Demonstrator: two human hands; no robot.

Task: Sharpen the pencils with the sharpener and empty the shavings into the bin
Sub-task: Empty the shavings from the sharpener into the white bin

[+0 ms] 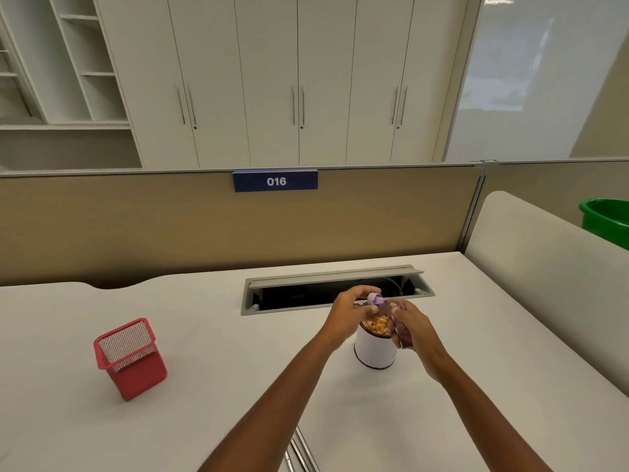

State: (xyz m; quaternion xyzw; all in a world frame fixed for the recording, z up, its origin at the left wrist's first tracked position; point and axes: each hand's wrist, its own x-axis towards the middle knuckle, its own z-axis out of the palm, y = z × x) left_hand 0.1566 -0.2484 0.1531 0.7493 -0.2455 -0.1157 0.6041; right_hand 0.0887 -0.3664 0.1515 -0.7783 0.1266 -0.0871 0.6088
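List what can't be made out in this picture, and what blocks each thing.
- Purple sharpener, head view: small and partly wrapped by the left hand and right hand; whether its parts are joined or apart is unclear.
- White bin: near rim hidden by the hands; only some shavings show.
- Red mesh holder: its contents can't be seen.
- Green tub: cut off by the right edge.

Both hands (350, 315) hold purple sharpener (380, 303) over shavings-filled bin (374, 349).

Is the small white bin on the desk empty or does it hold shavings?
It holds shavings: orange curls show inside the upright white bin, near its rim.
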